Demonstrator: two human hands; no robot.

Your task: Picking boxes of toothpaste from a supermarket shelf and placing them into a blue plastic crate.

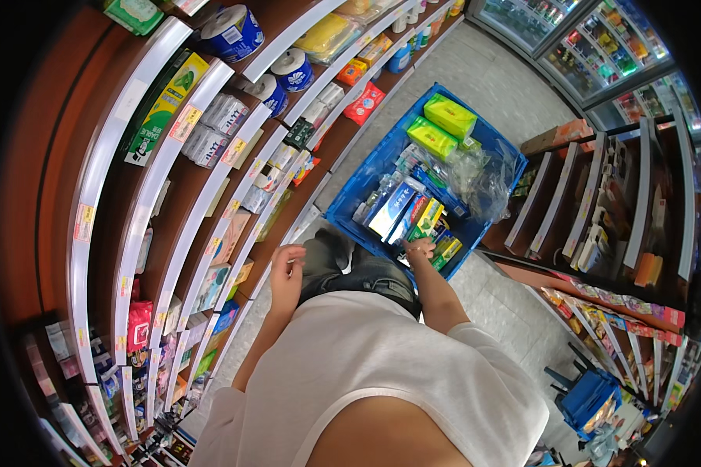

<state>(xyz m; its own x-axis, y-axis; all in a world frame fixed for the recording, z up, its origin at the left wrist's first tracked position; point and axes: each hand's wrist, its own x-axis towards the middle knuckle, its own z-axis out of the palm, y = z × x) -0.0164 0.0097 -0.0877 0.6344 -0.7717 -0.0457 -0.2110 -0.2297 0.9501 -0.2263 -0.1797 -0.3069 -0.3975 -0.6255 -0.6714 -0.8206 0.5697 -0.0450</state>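
Note:
A blue plastic crate (350, 225) stands on the floor in front of me. My right hand (420, 249) reaches over its near edge, against the end of a green-and-yellow Darlie toothpaste box (430, 219); whether the fingers grip it is hidden. Beside that box lie a red Colgate box (416, 209) and a blue-and-white box (392, 209). Two green tissue packs (450, 115) and crumpled clear plastic (485, 175) fill the crate's far part. My left hand (288, 262) is raised empty beside my thigh, near the shelves, its fingers loosely bent and apart.
Shelves (175, 140) at my left hold toothpaste, paper rolls (232, 33) and tissue packs. More shelving (584, 198) stands at the right. Glass-door coolers (607, 46) are at the far right. Another blue crate (590, 397) stands at the lower right.

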